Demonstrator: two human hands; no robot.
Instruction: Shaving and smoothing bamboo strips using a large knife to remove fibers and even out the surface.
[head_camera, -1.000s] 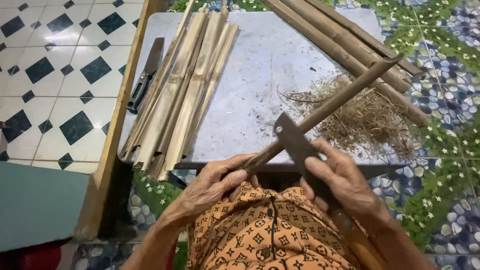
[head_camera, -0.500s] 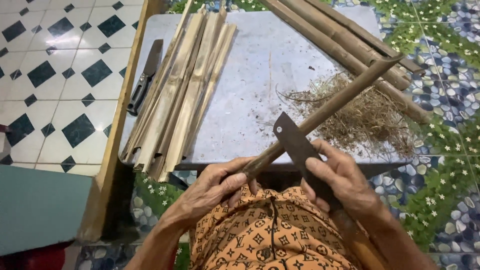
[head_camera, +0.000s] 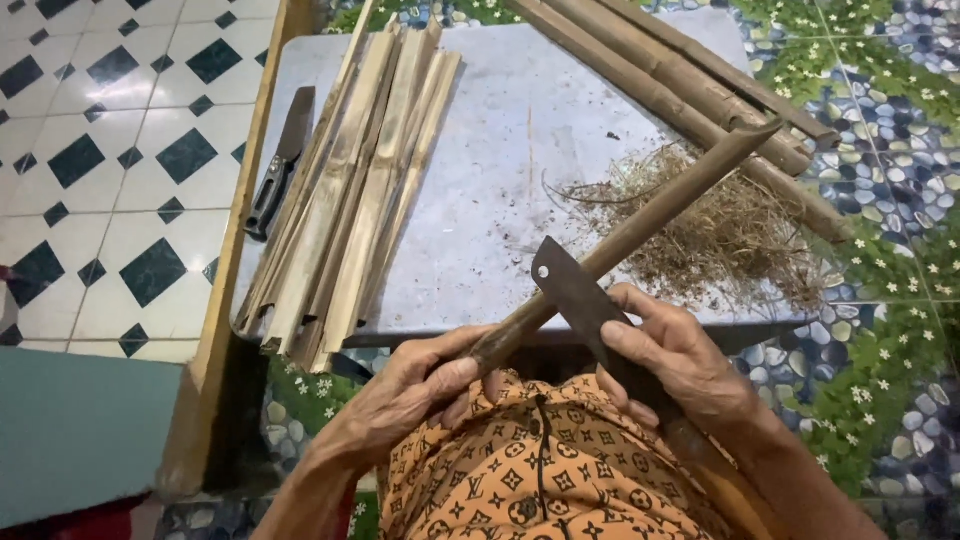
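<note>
grey counter (head_camera: 500, 170) over patterned floor. i see my left hand (head_camera: 420, 385) gripping the near end of a bamboo stick (head_camera: 640, 225) slanting far-right over shavings (head_camera: 720, 230), my right hand (head_camera: 675, 355) clamped around a dark cleaver (head_camera: 570, 290) touching it; split strips (head_camera: 350, 190) left.

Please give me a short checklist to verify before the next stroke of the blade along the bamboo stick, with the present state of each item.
1. Left hand grips the near end of the bamboo stick: ok.
2. Right hand holds the cleaver, blade resting against the stick: ok.
3. Left fingers away from the blade edge: ok, but they sit close below it.
4. Stick's far end free of the bamboo poles: cannot tell, it lies very near them.
5. Split strips and spare knife out of the way: ok.
6. Shavings under the stick: not ok, heaped there.
</note>
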